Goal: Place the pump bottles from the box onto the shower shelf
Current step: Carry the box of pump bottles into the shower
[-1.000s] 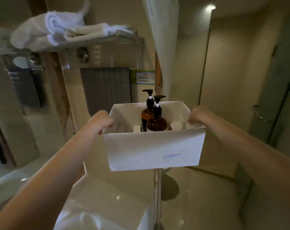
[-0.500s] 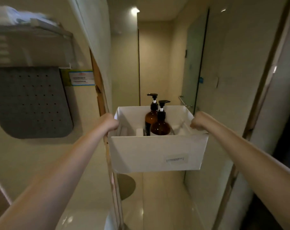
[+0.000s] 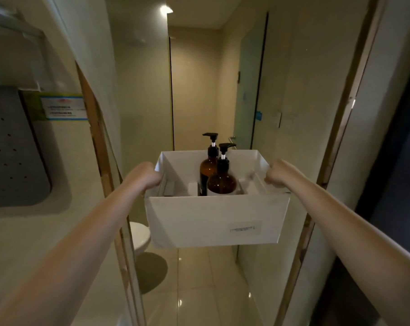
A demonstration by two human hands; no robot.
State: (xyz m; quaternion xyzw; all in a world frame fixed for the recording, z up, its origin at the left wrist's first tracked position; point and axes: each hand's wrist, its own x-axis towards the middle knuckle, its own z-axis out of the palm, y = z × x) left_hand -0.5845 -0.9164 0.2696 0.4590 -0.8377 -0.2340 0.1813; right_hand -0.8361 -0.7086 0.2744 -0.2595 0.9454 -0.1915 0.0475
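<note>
Swung round to the right since a second ago, so the grey mat (image 3: 13, 149) and the little sign (image 3: 63, 109) have slid off to the left edge. Now I'm looking straight down the narrow end of the bathroom, toilet (image 3: 140, 236) low on the left, glass door (image 3: 248, 90) further in on the right. No shower shelf anywhere in view yet, so this is the carrying bit, nothing placed.

The box (image 3: 213, 220) is held out in front of me at arm's length. Left hand (image 3: 147, 176) is curled tight over the left rim, right hand (image 3: 278, 172) the same on the right rim, both fists closed on the card.

Both pump bottles are inside, standing upright near the middle of the box and touching or nearly so. The taller-looking back bottle (image 3: 208, 168) sits just behind and left of the front bottle (image 3: 221, 182), pump heads poking up above the far wall.

What matters for the next bit: they sit between my hands, a touch closer to the right one, long axis straight up. So I reckon it'll be a reach inward and down from above with the right hand, front bottle first. Catch is neither hand is free, so the box probably needs resting somewhere or going one-handed, and it could tip.
</note>
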